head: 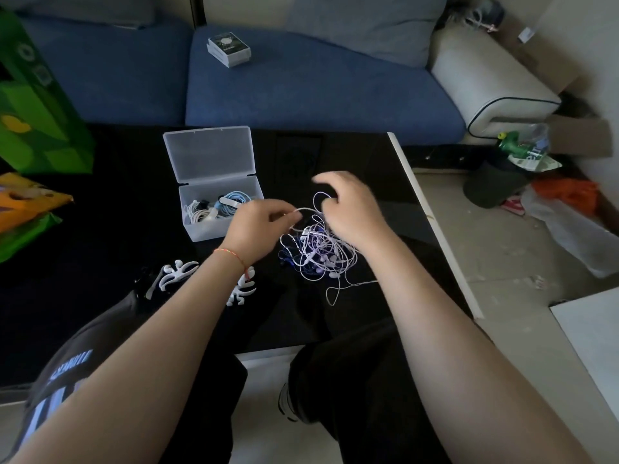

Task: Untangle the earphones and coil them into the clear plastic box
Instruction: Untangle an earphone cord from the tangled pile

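A tangle of white, lilac and dark blue earphone cords (318, 256) lies on the black table (100, 262) in front of me. My left hand (258, 229) pinches a white cord strand above the tangle's left side. My right hand (348, 209) hovers over the tangle's top, fingers curled around a raised loop of cord. The clear plastic box (201, 226) stands open just left of my left hand, its lid (211, 155) tipped back. Inside it lie coiled light blue and white earphones (231, 200).
A blue sofa (301, 95) runs behind the table, with a small boxed item (228, 49) on its seat. Green and orange bags (30, 122) stand at the table's left. Clutter and a dark bin (495, 185) sit on the floor to the right.
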`<action>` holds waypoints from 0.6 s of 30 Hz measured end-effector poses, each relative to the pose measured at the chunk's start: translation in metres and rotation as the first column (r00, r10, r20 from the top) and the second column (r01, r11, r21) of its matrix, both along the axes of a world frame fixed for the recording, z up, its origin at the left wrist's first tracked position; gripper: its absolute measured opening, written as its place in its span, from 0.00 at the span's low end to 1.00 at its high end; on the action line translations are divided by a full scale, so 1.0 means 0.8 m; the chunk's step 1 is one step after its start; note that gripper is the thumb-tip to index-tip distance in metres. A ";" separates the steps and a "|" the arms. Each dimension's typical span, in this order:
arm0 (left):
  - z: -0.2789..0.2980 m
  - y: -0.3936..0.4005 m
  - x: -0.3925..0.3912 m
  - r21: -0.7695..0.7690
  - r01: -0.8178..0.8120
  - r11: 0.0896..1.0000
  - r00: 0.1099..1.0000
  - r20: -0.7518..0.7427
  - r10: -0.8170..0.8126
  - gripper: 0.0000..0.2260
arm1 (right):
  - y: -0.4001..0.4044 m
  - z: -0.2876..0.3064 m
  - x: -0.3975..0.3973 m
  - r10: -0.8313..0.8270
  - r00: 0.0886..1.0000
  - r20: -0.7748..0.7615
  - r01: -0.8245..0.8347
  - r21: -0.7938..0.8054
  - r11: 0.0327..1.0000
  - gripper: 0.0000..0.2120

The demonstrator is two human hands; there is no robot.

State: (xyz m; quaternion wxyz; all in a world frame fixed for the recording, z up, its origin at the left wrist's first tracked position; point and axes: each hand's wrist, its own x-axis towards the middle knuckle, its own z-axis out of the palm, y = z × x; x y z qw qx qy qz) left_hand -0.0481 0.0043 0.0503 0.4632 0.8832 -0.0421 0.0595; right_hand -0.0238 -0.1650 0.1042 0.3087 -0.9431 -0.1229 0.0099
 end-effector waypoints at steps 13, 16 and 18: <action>-0.034 0.010 0.006 0.237 0.041 0.971 0.976 -0.219 0.012 0.02 | 0.004 -0.005 0.006 0.049 0.990 -0.129 -0.068 -0.148 0.987 0.12; -0.045 0.013 0.007 0.125 0.007 0.992 0.954 -0.299 0.031 0.08 | -0.010 -0.005 0.014 -0.255 0.939 0.229 0.261 0.005 0.965 0.11; -0.041 0.008 0.006 0.074 -0.016 0.997 0.968 -0.249 0.034 0.09 | -0.018 -0.008 0.012 -0.280 0.921 0.271 0.316 -0.100 0.944 0.12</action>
